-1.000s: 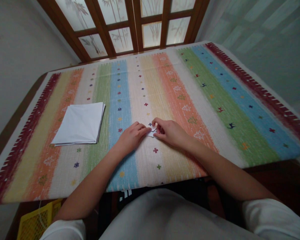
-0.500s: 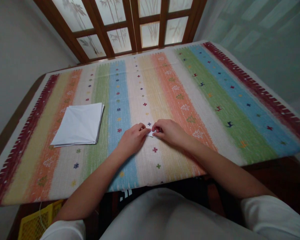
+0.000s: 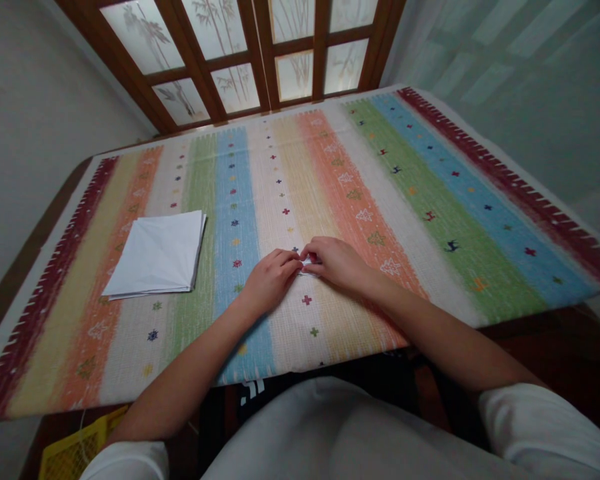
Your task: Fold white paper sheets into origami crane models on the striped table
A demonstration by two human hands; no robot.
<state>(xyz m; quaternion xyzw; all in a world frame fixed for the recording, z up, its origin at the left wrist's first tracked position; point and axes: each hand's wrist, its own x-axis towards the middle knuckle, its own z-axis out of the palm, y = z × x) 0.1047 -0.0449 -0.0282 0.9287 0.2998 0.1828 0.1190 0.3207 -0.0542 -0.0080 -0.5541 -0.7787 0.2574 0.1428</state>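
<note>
Close together over the middle of the striped tablecloth (image 3: 300, 193), both my hands pinch a small piece of folded white paper (image 3: 307, 265). My left hand (image 3: 274, 277) has its fingertips closed at the paper's left end. From the other side, my right hand (image 3: 333, 260) grips it between thumb and curled fingers. Only a sliver of the paper shows, so its full shape is hidden. To the left of my left hand lies a stack of white paper sheets (image 3: 157, 253) with crease lines on the top sheet.
The cloth covers a table whose brown edge (image 3: 35, 233) shows at the left. Wooden doors with bamboo-patterned panes (image 3: 237, 87) stand behind it. A yellow plastic crate (image 3: 77, 450) sits on the floor, lower left. Walls flank both sides.
My fingertips have drawn closer together around the small paper, the left fingers curling more over it. The view has shifted slightly; the paper stack lies as before.
</note>
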